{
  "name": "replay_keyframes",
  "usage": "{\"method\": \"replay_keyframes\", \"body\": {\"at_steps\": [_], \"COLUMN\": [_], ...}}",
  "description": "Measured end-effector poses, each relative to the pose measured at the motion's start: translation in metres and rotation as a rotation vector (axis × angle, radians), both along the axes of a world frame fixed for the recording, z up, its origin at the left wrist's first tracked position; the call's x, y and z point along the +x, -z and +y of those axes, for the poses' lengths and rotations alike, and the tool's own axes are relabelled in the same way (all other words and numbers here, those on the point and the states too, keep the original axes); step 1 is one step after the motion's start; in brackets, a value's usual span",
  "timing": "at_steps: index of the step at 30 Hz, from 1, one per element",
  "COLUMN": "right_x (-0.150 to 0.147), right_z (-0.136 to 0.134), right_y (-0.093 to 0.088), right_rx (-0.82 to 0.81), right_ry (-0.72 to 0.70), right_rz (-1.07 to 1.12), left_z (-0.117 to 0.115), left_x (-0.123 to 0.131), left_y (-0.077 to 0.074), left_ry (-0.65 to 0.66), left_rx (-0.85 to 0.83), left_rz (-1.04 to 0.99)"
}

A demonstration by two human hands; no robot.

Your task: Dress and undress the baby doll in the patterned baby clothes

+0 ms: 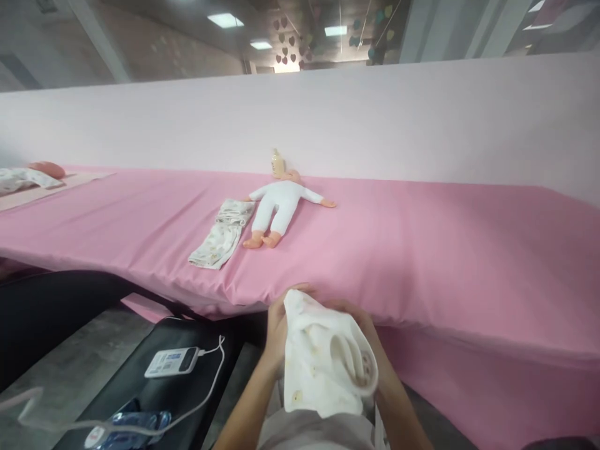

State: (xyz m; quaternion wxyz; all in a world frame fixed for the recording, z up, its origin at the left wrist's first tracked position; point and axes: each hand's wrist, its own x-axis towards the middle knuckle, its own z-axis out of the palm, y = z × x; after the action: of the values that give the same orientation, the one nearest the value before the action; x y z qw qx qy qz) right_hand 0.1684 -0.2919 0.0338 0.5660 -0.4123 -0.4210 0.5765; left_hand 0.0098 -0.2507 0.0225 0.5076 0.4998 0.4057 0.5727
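Note:
In front of my body I hold a white baby garment with small printed figures, bunched, its round opening facing right. My left hand grips its left side, and my right hand has the right side. Cloth covers most of the fingers. Beyond it, a baby doll in a white suit lies on its back on the pink sheet, arms spread and feet toward me. Folded patterned baby clothes lie just left of the doll. Behind its head stands a pale yellow bottle.
A black chair at lower left carries a white power bank with a cable and a clear plastic bottle. Another doll lies at far left. A white partition runs behind the table.

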Motion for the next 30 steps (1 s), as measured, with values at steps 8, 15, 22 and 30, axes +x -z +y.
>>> {"method": "replay_keyframes", "body": {"at_steps": [8,15,22,30], "right_x": [-0.026,-0.053,-0.043,-0.041], "right_z": [0.027,0.008,0.008,0.005], "right_y": [0.005,0.006,-0.005,-0.028], "right_rx": [0.190,0.687,0.686,0.264], "right_ry": [0.426,0.505,0.464,0.243], "right_rz": [-0.361,-0.909,-0.741,-0.388], "left_z": [-0.002,-0.009,-0.004,-0.030], "left_x": [-0.009,0.011,0.001,0.020], "left_y": [-0.002,-0.013,-0.015,-0.005], "left_ry": [0.101,0.061,-0.058,0.048], "left_rx": [0.015,0.150,0.319,0.554], "left_rz": [-0.122,0.200,0.384,0.624]}}
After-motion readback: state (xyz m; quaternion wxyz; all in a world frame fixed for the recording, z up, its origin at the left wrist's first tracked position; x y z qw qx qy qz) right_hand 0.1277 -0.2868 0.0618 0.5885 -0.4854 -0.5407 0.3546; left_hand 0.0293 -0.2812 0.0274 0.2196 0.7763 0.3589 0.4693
